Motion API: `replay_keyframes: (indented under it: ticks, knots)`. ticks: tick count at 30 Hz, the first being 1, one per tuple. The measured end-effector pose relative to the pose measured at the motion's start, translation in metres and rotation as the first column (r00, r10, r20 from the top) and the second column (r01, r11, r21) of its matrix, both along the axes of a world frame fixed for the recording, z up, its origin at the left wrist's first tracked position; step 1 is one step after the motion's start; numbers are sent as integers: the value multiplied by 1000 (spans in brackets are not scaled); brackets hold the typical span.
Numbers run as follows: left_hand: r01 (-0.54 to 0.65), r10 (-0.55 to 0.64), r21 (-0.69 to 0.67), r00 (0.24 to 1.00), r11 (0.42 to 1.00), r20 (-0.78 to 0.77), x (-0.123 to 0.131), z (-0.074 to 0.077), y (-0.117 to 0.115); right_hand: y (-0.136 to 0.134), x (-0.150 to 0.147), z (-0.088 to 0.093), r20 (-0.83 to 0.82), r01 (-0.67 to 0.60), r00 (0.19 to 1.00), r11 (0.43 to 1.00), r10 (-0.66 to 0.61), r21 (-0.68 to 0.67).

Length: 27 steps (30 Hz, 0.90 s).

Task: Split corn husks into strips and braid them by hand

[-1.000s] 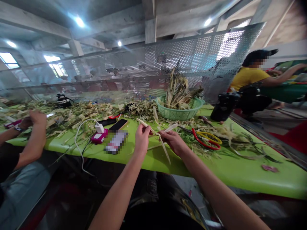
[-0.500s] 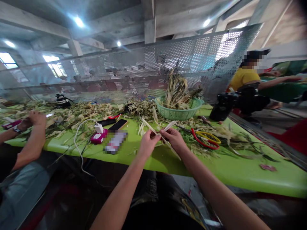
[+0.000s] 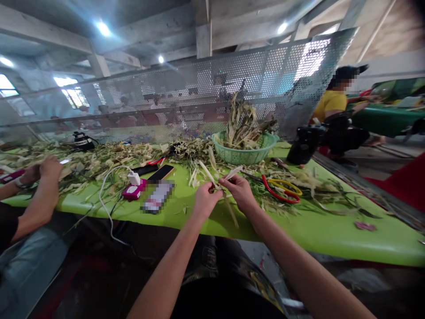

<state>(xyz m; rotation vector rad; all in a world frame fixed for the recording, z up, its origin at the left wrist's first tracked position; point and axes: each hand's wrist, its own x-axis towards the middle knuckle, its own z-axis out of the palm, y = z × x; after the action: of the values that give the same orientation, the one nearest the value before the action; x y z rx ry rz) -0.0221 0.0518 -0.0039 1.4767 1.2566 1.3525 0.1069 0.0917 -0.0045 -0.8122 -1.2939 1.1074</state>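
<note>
My left hand (image 3: 204,200) and my right hand (image 3: 239,192) are close together above the green table (image 3: 332,241), both pinched on a pale leaf strip (image 3: 212,176). The strip's ends stick up between the hands and one long end hangs down toward the table edge. Dry leaves and husk scraps (image 3: 99,161) lie across the table behind the hands. Red and yellow scissors (image 3: 282,189) lie just right of my right hand.
A green basket (image 3: 245,154) full of husks stands behind the hands. Phones (image 3: 161,173), a pink charger (image 3: 132,191) and a white cable lie to the left. A co-worker's arms (image 3: 40,190) rest at the far left. A perforated metal screen backs the table; another person sits far right.
My hands have come together over the strip, the left moving right and down. The strip's upper end now points up between them. The view has shifted slightly.
</note>
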Motion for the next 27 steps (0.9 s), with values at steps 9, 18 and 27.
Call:
replay_keyframes:
  ticks: [9, 18, 27]
  knots:
    - [134, -134, -18, 962, 991, -238, -7, 6, -11, 3, 2, -4, 31, 75, 997, 997, -76, 10]
    - [217, -216, -60, 976, 974, 23, -11, 3, -9, -4, 1, 4, 8, -27, 1000, 998, 28, -57]
    - [35, -36, 7, 982, 999, 188, -15, 4, -2, -10, 0, 6, -33, -351, 935, 908, 353, -228]
